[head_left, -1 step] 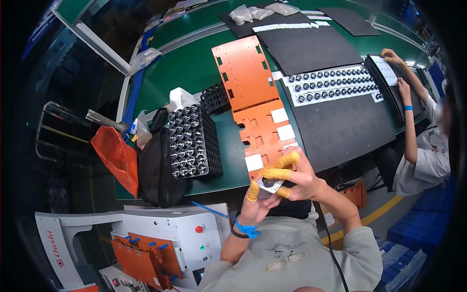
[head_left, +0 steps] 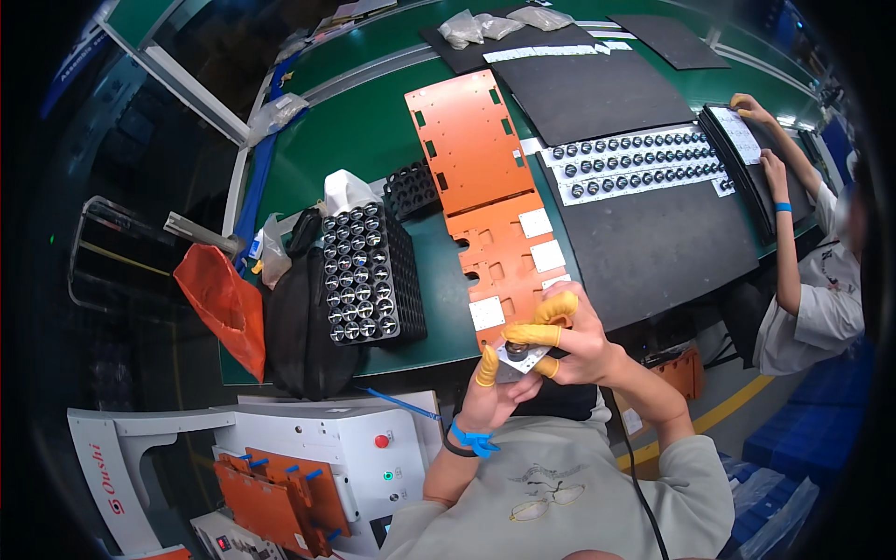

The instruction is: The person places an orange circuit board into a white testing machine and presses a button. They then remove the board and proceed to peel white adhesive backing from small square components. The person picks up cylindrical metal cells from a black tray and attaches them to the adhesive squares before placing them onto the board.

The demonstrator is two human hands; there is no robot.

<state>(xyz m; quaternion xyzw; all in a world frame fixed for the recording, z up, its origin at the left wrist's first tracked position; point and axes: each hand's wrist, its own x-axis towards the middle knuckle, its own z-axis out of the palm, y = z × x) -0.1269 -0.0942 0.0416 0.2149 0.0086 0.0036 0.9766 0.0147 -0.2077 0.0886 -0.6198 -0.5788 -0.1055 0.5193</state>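
Close to my body, at the table's front edge, both hands hold a small white plate [head_left: 528, 360] with a black round part [head_left: 515, 352] on it. My left hand [head_left: 493, 397] steadies the plate from below and the left, a yellow finger cot on its thumb. From the right, my right hand [head_left: 581, 343] has its cotted fingers closed about the plate and black part. Fingers cover much of both. Just beyond lies an orange fixture board [head_left: 485, 245] with several white square plates [head_left: 549, 256] set in it.
Left of the board stands a black grid crate [head_left: 411, 299] of round lens-like parts. Right of it, rows of black parts on white plates [head_left: 635, 163] lie on a dark mat [head_left: 653, 252]. A co-worker's hands [head_left: 773, 173] work at far right. A white machine [head_left: 373, 457] stands front left.
The held plate and my fingers have shifted very slightly. Otherwise the scene looks the same.
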